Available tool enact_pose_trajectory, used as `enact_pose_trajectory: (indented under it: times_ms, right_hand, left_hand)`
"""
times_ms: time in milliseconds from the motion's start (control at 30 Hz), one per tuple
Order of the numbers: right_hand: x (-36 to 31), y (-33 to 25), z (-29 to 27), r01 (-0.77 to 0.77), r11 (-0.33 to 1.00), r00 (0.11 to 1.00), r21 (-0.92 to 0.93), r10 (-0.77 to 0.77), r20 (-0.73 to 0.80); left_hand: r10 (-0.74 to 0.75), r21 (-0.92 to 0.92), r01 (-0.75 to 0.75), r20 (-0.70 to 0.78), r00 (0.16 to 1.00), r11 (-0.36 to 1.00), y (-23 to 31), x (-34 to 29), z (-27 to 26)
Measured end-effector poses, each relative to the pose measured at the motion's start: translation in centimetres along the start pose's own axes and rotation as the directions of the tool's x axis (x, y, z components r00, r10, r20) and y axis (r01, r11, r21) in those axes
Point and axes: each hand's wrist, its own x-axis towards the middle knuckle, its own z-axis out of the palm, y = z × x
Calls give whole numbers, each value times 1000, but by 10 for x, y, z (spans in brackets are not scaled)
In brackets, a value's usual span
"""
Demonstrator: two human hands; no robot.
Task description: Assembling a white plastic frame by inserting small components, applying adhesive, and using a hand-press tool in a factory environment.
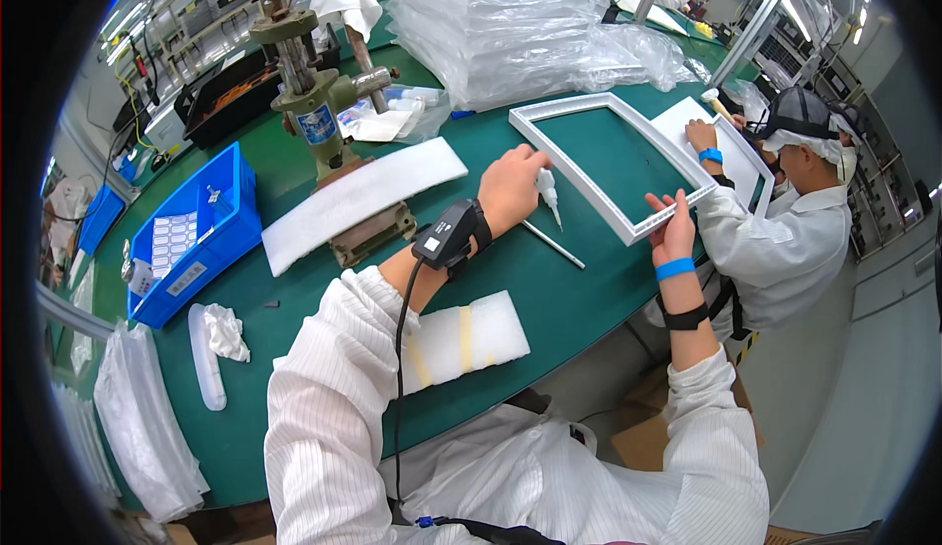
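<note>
A white rectangular frame (pixel 601 192) is tilted over the green table at centre right. My right hand (pixel 671 226) grips its near edge from below, palm up and fingers curled against the rail. My left hand (pixel 512 187) is closed, its fingertips at the frame's left rail. Just under those fingertips a small white dropper bottle (pixel 548 190) points its thin nozzle toward me; its upper end is partly hidden by the hand. A thin white stick (pixel 554 244) lies below the bottle. A white foam pad (pixel 471 339) with yellow tape strips rests near my left forearm.
A green metal press (pixel 314 103) stands behind a long white foam strip (pixel 368 197). A blue bin (pixel 191 241) holds labels and small items. Bagged stacks (pixel 491 25) rise at the back. To the right a co-worker (pixel 785 211) handles another white frame (pixel 751 157).
</note>
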Motion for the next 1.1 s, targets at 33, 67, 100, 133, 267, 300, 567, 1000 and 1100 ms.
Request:
enact_pose_trajectory:
  times_ms: [33, 67, 100, 133, 267, 300, 567, 1000, 1100]
  right_hand:
    - [3, -4, 0, -8, 1000, 1000, -10, 8, 12]
    - [5, -7, -2, -13, 1000, 1000, -15, 13, 22]
    - [4, -11, 0, -18, 1000, 999, -20, 19, 38]
    - [2, -12, 1, -24, 1000, 999, -18, 24, 39]
    - [-2, -17, 2, -58, 998, 992, -34, 61, 108]
    - [-2, -18, 1, -69, 997, 989, -35, 73, 125]
    - [-20, -12, -25, -179, 975, 940, -132, 209, 268]
    - [10, -28, -53, -229, 740, 876, -632, 440, 197]
    - [11, -32, -44, -200, 654, 870, -730, 461, 174]
  left_hand:
    - [152, 18, -152, 12, 988, 988, 1, 1, -2]
    - [301, 32, -302, 27, 953, 953, 2, 1, -4]
    - [297, 36, -298, 31, 954, 954, 2, 1, -4]
    - [333, 126, -342, 84, 939, 931, 2, 1, -5]
    - [434, 310, -461, 153, 888, 832, -8, 5, -3]
    - [439, 308, -466, 156, 885, 830, -8, 6, -3]
    - [66, -137, -61, 28, 997, 989, -24, -2, -38]
    - [-21, -39, 18, -95, 995, 999, -16, -14, -36]
    - [245, -10, -247, 158, 957, 969, -7, -35, -47]
